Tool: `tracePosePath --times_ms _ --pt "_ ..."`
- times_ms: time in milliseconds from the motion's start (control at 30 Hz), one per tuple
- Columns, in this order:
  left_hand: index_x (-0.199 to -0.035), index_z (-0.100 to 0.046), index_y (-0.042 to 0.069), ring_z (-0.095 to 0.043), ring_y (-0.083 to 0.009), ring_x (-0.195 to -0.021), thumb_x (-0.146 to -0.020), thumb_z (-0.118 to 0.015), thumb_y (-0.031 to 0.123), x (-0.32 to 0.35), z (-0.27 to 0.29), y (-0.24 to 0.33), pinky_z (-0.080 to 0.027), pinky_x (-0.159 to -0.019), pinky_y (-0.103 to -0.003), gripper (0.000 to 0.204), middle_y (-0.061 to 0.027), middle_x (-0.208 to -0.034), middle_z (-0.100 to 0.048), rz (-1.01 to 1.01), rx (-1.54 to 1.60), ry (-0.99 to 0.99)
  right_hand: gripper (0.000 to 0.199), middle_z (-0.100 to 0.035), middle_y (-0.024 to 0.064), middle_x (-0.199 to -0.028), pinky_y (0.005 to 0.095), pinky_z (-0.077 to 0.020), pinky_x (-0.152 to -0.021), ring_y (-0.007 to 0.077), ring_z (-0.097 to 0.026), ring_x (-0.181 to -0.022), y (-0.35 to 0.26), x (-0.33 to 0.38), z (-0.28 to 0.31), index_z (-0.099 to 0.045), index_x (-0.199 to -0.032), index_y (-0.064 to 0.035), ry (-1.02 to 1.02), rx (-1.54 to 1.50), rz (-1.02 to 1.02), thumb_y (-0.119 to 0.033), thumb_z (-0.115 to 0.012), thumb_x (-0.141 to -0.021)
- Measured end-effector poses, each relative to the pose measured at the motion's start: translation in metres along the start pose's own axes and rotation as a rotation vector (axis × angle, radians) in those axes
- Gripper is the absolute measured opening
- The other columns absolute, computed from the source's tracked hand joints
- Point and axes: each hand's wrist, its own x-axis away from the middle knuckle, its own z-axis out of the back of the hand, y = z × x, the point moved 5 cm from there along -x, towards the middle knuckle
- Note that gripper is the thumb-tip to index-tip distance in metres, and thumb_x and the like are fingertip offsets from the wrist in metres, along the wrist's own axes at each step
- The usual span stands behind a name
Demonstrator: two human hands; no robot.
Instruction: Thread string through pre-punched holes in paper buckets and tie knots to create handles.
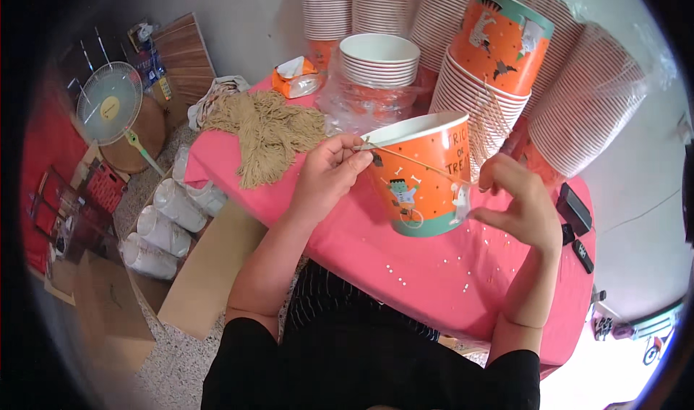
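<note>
An orange paper bucket (423, 186) with a green base band, white inside and cartoon figures tilts above the pink-covered table. My left hand (329, 175) is closed on its left rim, thumb and fingers pinching where a thin tan cord (412, 158) begins. This cord slants down across the bucket's front towards its right side. Beside that side, my right hand (524, 204) is curved, with thumb and forefinger apart and nothing visible between them. Whether its curled fingers touch the cord or bucket, I cannot tell.
Behind stand tall stacks of nested buckets (585, 99) and a shorter stack in plastic wrap (379, 63). A heap of tan cords (264, 131) lies on the pink tablecloth (347, 244), near an orange tissue pack (296, 77). White wrapped rolls (163, 229) fill a floor carton at left.
</note>
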Motion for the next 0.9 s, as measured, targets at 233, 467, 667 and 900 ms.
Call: tracePosePath --times_ms 233,467,667,900 --pt "-0.108 -0.056 0.002 -0.034 0.0020 -0.050 -0.093 -0.062 0.012 0.000 0.020 0.006 -0.024 -0.041 -0.015 0.018 0.0044 -0.079 -0.056 -0.011 0.136 0.100 0.058 -0.052 0.0122 -0.106 0.0422 -0.0494 -0.078 0.0331 -0.057 -0.099 -0.017 -0.008 -0.034 -0.050 -0.108 -0.0054 -0.045 0.298 -0.024 -0.008 -0.081 -0.059" --pt "-0.119 -0.052 0.002 -0.037 0.0011 -0.052 -0.092 -0.062 0.010 0.002 0.025 0.009 -0.027 -0.043 -0.016 0.029 0.0042 -0.076 -0.054 -0.068 0.133 0.019 0.041 -0.054 0.0124 -0.097 0.0393 -0.0504 -0.073 0.0325 -0.061 -0.086 0.000 -0.013 -0.031 -0.051 -0.101 -0.0022 0.094 0.171 0.049 -0.001 -0.075 -0.067" --pt "-0.130 -0.043 0.007 -0.036 -0.0014 -0.054 -0.093 -0.055 0.011 -0.011 0.044 -0.002 -0.028 -0.045 -0.017 0.039 0.0049 -0.073 -0.043 -0.206 0.145 0.268 0.039 -0.056 0.0100 -0.089 0.0340 -0.0497 -0.073 0.0236 -0.060 -0.081 0.001 -0.010 -0.013 -0.054 -0.099 -0.0003 0.160 -0.034 0.028 -0.007 -0.079 -0.070" --pt "-0.120 -0.049 0.007 -0.038 -0.0019 -0.054 -0.093 -0.055 0.006 -0.069 0.045 -0.068 -0.030 -0.046 -0.018 0.029 0.0053 -0.070 -0.047 -0.198 0.064 0.273 0.035 -0.055 -0.0007 -0.088 0.0264 -0.0446 -0.078 0.0099 -0.053 -0.085 0.009 -0.011 0.027 -0.052 -0.090 -0.0034 0.377 -0.319 -0.089 -0.013 -0.080 -0.072"
